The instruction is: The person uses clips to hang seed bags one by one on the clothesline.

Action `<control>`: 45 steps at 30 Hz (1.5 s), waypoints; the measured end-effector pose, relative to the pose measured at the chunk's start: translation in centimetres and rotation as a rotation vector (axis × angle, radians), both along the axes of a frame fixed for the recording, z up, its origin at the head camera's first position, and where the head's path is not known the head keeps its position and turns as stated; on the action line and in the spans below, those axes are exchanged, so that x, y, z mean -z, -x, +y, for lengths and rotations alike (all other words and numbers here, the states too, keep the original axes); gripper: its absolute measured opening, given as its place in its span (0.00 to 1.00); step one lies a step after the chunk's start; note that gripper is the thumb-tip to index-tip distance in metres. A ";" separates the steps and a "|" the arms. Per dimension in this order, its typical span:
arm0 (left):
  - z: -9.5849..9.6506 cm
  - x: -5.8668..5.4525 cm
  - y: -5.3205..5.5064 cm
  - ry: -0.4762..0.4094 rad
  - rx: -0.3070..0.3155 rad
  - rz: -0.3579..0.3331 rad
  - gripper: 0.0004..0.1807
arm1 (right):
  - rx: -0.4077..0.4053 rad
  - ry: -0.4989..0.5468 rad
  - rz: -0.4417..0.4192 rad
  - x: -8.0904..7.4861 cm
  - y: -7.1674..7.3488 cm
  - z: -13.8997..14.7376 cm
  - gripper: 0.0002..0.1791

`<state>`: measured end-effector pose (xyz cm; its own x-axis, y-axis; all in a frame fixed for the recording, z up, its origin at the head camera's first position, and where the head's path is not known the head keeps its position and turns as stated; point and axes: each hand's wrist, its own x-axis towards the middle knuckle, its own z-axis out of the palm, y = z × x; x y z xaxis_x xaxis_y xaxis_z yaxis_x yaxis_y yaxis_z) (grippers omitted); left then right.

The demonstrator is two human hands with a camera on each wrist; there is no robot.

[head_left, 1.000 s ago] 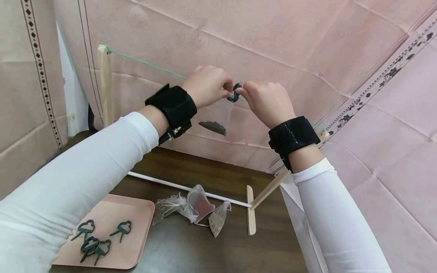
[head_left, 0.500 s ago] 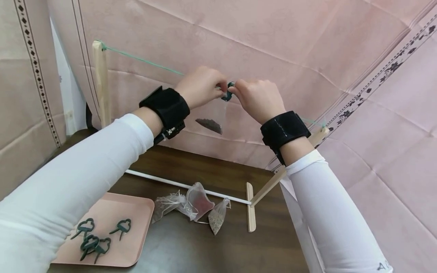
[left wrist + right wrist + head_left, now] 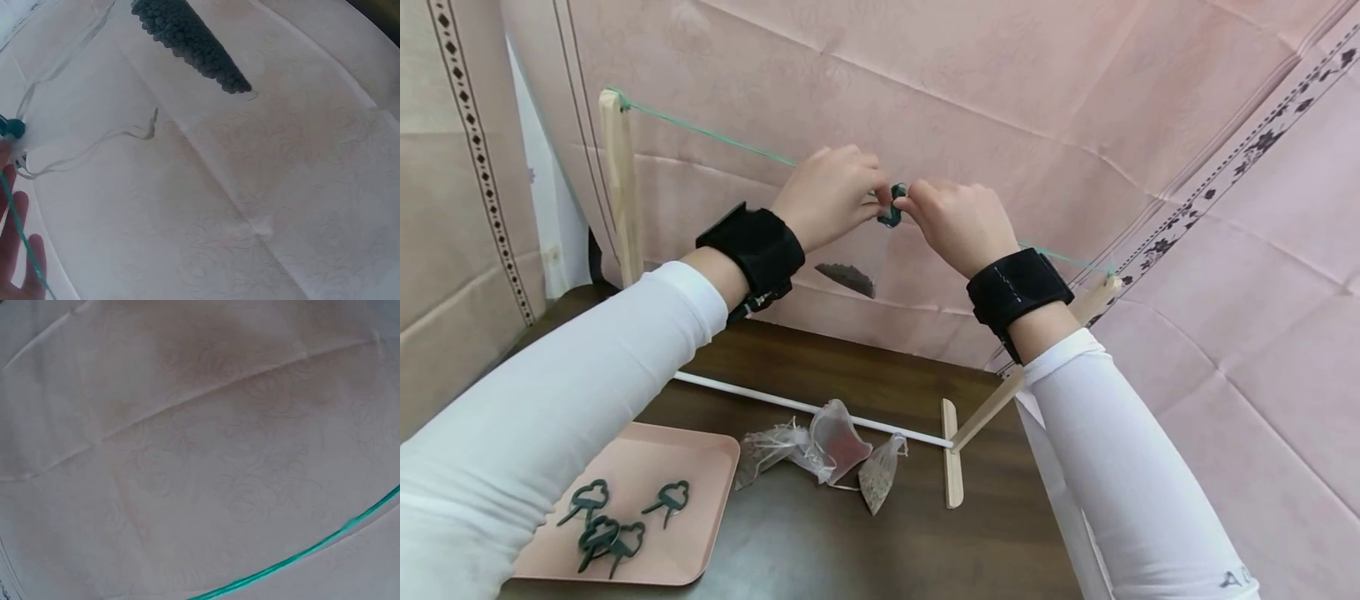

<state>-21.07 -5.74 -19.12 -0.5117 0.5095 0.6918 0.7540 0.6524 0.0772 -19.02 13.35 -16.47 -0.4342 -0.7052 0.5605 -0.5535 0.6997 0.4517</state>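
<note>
Low on the left, partly covered by a white-sleeved forearm, a pink rectangular tray with rounded corners [image 3: 700, 533] sits on a dark brown wooden table [image 3: 880, 558]; four dark green plastic clips [image 3: 598, 536] lie on it, three close together and one a little apart. Beyond it stands a pale wooden post [image 3: 618, 183], with a thin green string [image 3: 707, 133] tied at its top and running rightward in front of a pink patterned cloth [image 3: 925, 108]. The left hand [image 3: 831, 196], a black band [image 3: 752, 254] round its wrist, is up at the string, thumb and forefinger pinching the top of a sheer pouch with dark granules [image 3: 847, 280], which hangs tilted below the fingers. On the table underneath, a pale sheer pouch [image 3: 775, 450], a sheer pouch with reddish contents [image 3: 842, 454] and a sheer pouch with pale grains [image 3: 880, 477] lie in a row near a slim white rod [image 3: 737, 389]. Just right of the left fingertips, another dark green plastic clip [image 3: 892, 218] is at the string, between the two hands. The right hand [image 3: 966, 225] pinches its right side between thumb and forefinger. Rightmost, a second pale wooden post [image 3: 988, 412] slants up from a flat foot [image 3: 953, 483].
</note>
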 end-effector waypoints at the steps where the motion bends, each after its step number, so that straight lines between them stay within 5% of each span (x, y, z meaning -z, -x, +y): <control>1: 0.0 0.1 0.0 0.001 0.008 0.009 0.05 | -0.008 -0.006 0.001 0.1 0.0 0.1 0.19; 13: -0.6 1.7 -0.1 0.045 0.093 0.151 0.04 | -0.069 -0.080 0.037 1.4 -0.2 -0.2 0.19; 22: -0.7 0.9 -0.1 0.001 0.102 0.187 0.05 | -0.075 -0.100 0.107 0.7 -0.4 -0.2 0.19; 27: -0.9 2.3 -0.4 -0.015 0.085 0.210 0.07 | -0.085 -0.171 0.133 1.5 -0.6 0.0 0.20; 40: -0.6 3.4 -0.9 -0.068 0.099 0.214 0.03 | -0.073 -0.183 0.122 2.2 -0.8 0.6 0.20; 45: -0.9 3.5 -0.5 -0.113 0.089 0.155 0.03 | -0.076 -0.155 0.108 2.5 -0.8 0.3 0.22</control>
